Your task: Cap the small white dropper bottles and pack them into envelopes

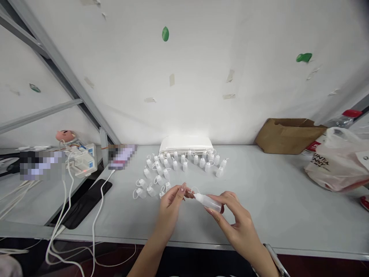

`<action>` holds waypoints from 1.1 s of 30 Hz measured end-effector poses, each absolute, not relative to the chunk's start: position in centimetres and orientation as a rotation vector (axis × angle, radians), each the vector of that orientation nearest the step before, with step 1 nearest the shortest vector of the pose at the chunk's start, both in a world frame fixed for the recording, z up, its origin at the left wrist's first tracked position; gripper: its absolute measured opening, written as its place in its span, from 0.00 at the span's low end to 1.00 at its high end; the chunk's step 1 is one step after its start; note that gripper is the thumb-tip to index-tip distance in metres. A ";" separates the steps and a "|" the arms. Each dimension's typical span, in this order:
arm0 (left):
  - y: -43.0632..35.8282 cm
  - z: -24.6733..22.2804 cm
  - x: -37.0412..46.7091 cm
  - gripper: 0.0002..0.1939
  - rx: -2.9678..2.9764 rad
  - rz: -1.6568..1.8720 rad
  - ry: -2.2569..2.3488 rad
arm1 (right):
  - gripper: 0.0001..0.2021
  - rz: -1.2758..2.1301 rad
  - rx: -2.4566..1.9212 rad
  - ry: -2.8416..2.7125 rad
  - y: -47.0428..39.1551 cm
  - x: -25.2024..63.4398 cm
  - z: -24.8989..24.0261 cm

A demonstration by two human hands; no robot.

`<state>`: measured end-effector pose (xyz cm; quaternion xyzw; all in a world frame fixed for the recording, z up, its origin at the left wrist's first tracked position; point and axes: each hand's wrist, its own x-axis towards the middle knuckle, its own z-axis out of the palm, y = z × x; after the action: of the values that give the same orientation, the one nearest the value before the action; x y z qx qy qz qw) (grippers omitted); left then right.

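My right hand (235, 221) grips a small translucent squeeze bottle (210, 202) by its body, held level above the grey table (273, 192). My left hand (171, 204) pinches the bottle's white nozzle tip and tethered cap at its left end. Just beyond my hands stand and lie several more small white dropper bottles (178, 169) with looped caps, some upright at the back, some tipped over at the front left.
A white flat pack (186, 144) lies behind the bottles against the wall. At the right stand a brown cardboard box (288, 134) and a white plastic bag (337, 159). A black phone (88, 202), white cables and a power strip (83, 161) lie at the left.
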<state>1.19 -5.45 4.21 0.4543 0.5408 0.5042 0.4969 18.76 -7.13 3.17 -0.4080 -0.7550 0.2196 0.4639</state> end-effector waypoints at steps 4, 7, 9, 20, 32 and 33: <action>-5.8 4.5 1.2 0.16 1.206 1.183 1.271 | 0.09 0.566 -1.007 -1.852 -7.2 18.9 3.1; -5.9 4.5 1.3 0.14 1.231 1.187 1.270 | 0.10 0.578 -1.003 -1.869 -7.3 18.9 3.0; -5.9 4.4 1.2 0.14 1.238 1.184 1.272 | 0.10 0.583 -0.996 -1.874 -7.3 18.9 2.9; -5.6 4.5 0.8 0.15 1.407 1.156 1.288 | 0.08 0.616 -0.996 -1.818 -7.3 18.5 2.6; -5.5 4.2 0.8 0.15 1.351 1.111 1.221 | 0.07 0.685 -1.089 -1.810 -7.0 18.0 2.1; -5.4 4.2 0.9 0.15 1.329 1.117 1.222 | 0.07 0.716 -1.125 -1.802 -6.9 17.9 2.0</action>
<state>0.86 -5.45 4.21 0.5464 0.5025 0.4593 0.4878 17.90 -6.91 2.02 -0.4517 -0.7239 0.2877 0.4349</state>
